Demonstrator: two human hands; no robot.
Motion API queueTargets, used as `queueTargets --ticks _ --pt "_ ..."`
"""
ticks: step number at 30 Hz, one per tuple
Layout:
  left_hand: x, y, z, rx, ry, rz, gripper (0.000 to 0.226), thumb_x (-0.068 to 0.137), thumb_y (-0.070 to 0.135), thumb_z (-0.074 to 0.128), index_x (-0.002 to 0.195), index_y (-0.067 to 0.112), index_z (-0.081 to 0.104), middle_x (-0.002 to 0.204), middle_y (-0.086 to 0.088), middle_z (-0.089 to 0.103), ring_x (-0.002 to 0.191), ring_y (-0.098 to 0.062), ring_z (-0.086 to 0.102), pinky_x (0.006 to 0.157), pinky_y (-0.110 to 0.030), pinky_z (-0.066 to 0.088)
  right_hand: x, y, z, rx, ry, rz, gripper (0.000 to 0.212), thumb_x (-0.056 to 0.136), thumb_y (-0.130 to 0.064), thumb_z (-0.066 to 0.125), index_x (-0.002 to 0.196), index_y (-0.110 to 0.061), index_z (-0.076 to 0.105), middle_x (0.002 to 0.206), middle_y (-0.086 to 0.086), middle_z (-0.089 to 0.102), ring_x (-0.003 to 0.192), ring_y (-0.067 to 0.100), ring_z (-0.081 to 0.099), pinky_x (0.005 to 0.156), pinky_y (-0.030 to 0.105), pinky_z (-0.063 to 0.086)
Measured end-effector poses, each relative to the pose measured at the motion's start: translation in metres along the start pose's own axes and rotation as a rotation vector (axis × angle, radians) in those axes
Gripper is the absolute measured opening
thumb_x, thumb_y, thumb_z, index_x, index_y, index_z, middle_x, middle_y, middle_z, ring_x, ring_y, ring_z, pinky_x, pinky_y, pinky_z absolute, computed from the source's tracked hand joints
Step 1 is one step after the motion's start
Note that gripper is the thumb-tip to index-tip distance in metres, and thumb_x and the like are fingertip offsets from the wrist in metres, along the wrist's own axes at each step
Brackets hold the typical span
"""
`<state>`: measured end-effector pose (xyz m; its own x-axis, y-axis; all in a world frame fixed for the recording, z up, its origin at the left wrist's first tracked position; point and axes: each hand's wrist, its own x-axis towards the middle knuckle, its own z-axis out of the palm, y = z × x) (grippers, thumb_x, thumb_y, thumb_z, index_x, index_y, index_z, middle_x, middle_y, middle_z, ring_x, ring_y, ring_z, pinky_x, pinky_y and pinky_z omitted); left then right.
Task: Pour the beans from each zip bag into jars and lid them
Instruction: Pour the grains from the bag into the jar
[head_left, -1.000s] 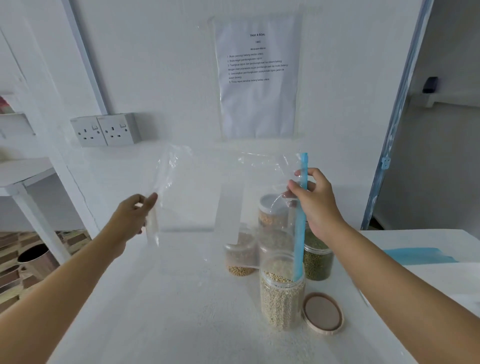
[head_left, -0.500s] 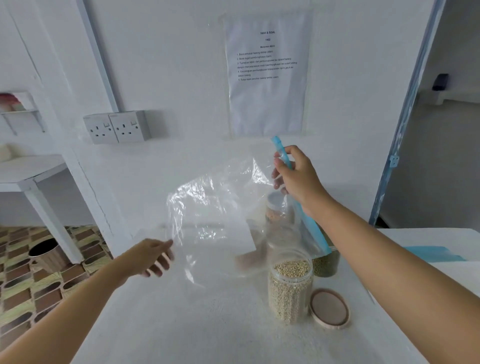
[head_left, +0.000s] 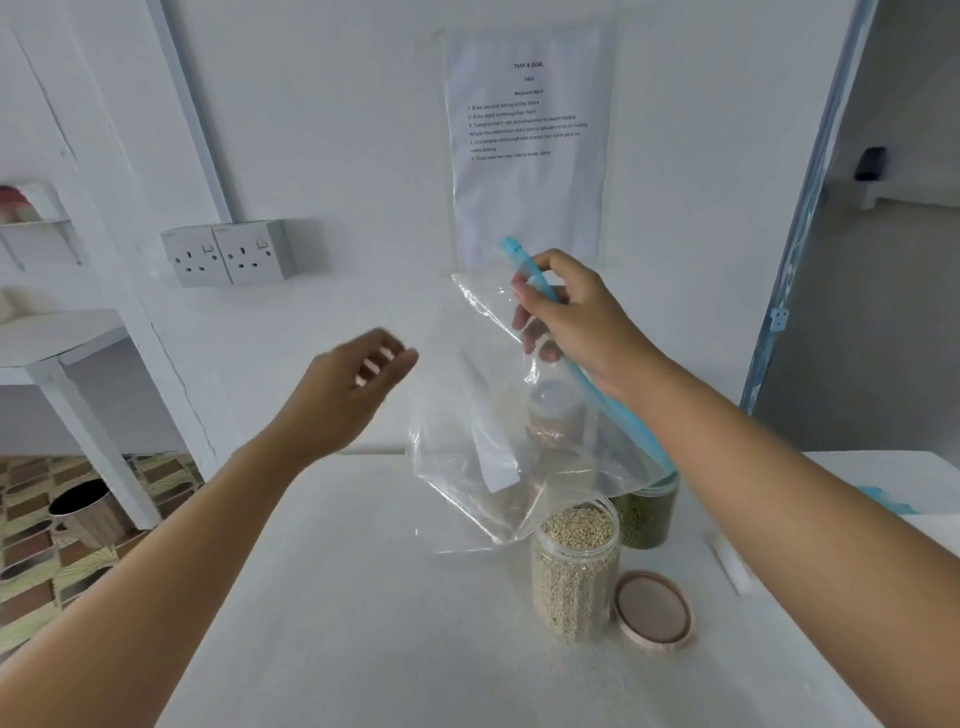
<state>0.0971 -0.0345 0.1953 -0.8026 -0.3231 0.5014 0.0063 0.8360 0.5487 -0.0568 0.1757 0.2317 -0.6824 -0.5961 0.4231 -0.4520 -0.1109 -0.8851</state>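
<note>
On my white table (head_left: 363, 597): one loose lid (head_left: 653, 609) beside one open jar (head_left: 575, 569) of pale beans. A second jar (head_left: 647, 519), of green beans, stands behind it, and a third jar (head_left: 556, 415) blurs through the clear zip bag (head_left: 467, 441). My right hand (head_left: 576, 317) pinches the bag's blue zip strip above the jars. My left hand (head_left: 353, 384) hangs beside it, fingers loosely curled, holding nothing. The wall sheet (head_left: 527, 208) reads "TASK & GOAL".

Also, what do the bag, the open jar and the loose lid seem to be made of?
The zip bag: thin clear plastic film, glossy; it crinkles and glints. The open jar: clear, probably rigid plastic; beans show through its wall. The lid: opaque, matte, beige, probably plastic.
</note>
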Motion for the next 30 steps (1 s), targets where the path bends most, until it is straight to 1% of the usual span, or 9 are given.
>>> queueTargets --ticks 3,7,10,13,17,20,23,26,30 --pt "0.021 0.032 0.007 -0.094 0.1 0.103 0.021 0.102 0.045 0.054 0.108 0.025 0.057 0.099 0.011 0.062 0.087 -0.003 0.059 0.071 -0.012 0.043 -0.004 -0.01 -0.002 0.013 -0.067 -0.019 0.013 0.105 -0.024 0.057 0.102 -0.012 0.055 0.074 0.005 0.063 0.06 0.02 0.053 0.051 0.027 0.038" --pt "0.047 0.06 0.016 -0.201 0.049 0.12 0.035 0.106 0.046 0.044 0.134 0.025 0.047 0.122 0.006 0.057 0.106 0.0 0.056 0.084 -0.013 0.04 -0.01 -0.021 -0.006 0.007 -0.144 -0.046 0.008 0.104 -0.021 0.058 0.104 -0.013 0.057 0.075 0.004 0.062 0.065 0.02 0.051 0.053 0.026 0.04" --pt "0.061 0.07 0.02 -0.29 -0.079 0.113 0.032 0.107 0.042 0.045 0.119 0.014 0.056 0.099 -0.003 0.071 0.091 -0.007 0.062 0.087 -0.022 0.044 -0.014 -0.023 -0.014 -0.019 -0.142 -0.061 0.013 0.102 -0.022 0.062 0.106 -0.01 0.058 0.075 0.003 0.063 0.065 0.02 0.052 0.054 0.026 0.042" --pt "0.072 0.073 0.025 -0.438 -0.192 0.09 0.035 0.104 0.038 0.054 0.1 0.002 0.053 0.069 -0.014 0.065 0.064 -0.021 0.062 0.074 -0.029 0.052 -0.021 -0.016 -0.028 -0.006 -0.124 -0.041 0.023 0.094 -0.016 0.074 0.113 -0.011 0.062 0.08 0.003 0.066 0.068 0.02 0.058 0.06 0.032 0.047" --pt "0.082 0.084 0.035 -0.575 -0.255 0.062 0.025 0.105 0.032 0.055 0.097 0.01 0.048 0.064 -0.008 0.057 0.048 -0.027 0.053 0.059 -0.028 0.05 -0.03 -0.004 -0.055 0.043 -0.125 0.024 0.073 0.08 -0.007 0.085 0.138 -0.035 0.048 0.108 0.013 0.072 0.083 0.023 0.067 0.077 0.039 0.054" --pt "0.093 0.087 0.044 -0.604 -0.236 0.019 0.025 0.106 0.033 0.053 0.095 0.011 0.048 0.065 -0.004 0.059 0.046 -0.025 0.053 0.056 -0.027 0.049 -0.032 0.008 -0.072 0.036 -0.07 0.124 0.059 0.081 -0.018 0.084 0.13 -0.027 0.053 0.089 0.013 0.069 0.076 0.024 0.068 0.075 0.044 0.049" --pt "0.101 0.083 0.056 -0.651 -0.221 -0.047 0.026 0.107 0.034 0.053 0.093 0.013 0.046 0.064 -0.002 0.059 0.046 -0.022 0.052 0.054 -0.025 0.048 -0.036 0.032 -0.088 0.024 -0.059 0.229 0.042 0.08 -0.028 0.081 0.114 -0.012 0.062 0.077 0.01 0.066 0.066 0.021 0.062 0.066 0.037 0.044" --pt "0.101 0.077 0.069 -0.682 -0.202 -0.132 0.026 0.107 0.036 0.051 0.097 0.012 0.046 0.063 0.001 0.06 0.047 -0.02 0.053 0.052 -0.024 0.047 -0.048 0.052 -0.109 -0.038 -0.082 0.269 0.036 0.083 -0.027 0.08 0.112 -0.011 0.066 0.078 0.01 0.066 0.065 0.018 0.058 0.063 0.03 0.044" --pt "0.099 0.08 0.078 -0.675 -0.244 -0.23 0.028 0.107 0.043 0.048 0.101 0.016 0.044 0.068 -0.002 0.062 0.05 -0.025 0.058 0.05 -0.025 0.043 -0.059 0.073 -0.142 0.087 -0.026 0.319 0.033 0.075 -0.02 0.083 0.105 -0.012 0.073 0.087 0.008 0.067 0.071 0.019 0.059 0.062 0.024 0.049"
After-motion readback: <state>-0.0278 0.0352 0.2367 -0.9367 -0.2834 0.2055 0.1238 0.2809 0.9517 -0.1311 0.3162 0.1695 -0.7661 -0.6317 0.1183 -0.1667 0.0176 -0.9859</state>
